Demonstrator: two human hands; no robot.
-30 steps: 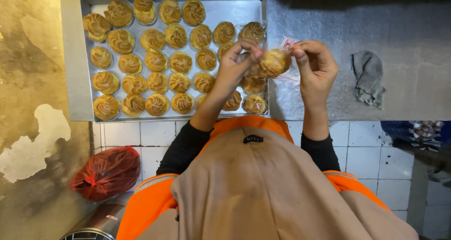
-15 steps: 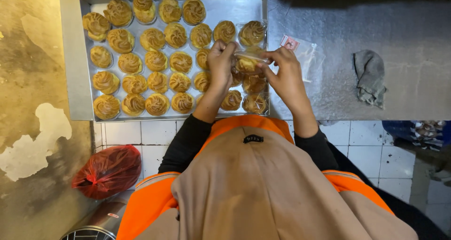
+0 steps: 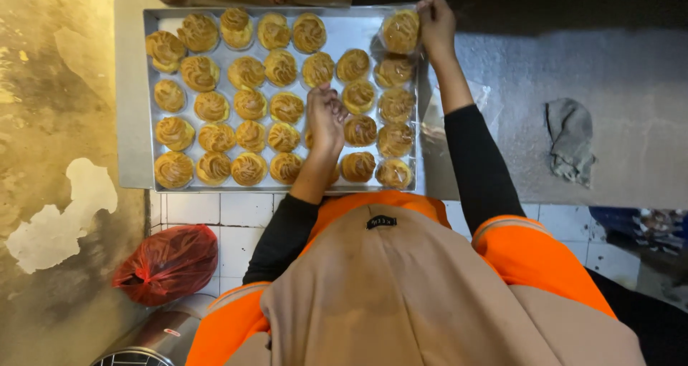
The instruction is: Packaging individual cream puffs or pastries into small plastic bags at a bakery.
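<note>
Right hand (image 3: 436,23) pinches a clear-wrapped golden swirl pastry (image 3: 400,31) at far right corner of the shallow metal baking tray (image 3: 287,186). Left hand (image 3: 326,115), fingers curled, rests on bare pastries mid-tray; grip unclear. Pastries look light, crumbly & best held w/ fingertips at sides.

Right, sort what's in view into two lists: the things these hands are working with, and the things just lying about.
In hand:
- right hand placing a round golden swirled pastry in clear plastic wrap
- left hand resting among the bare golden swirled pastries
- flat rectangular metal baking tray
- loose clear plastic bags beside the tray

Lying about:
- crumpled grey cloth
- tied red plastic bag
- grey speckled counter
</note>
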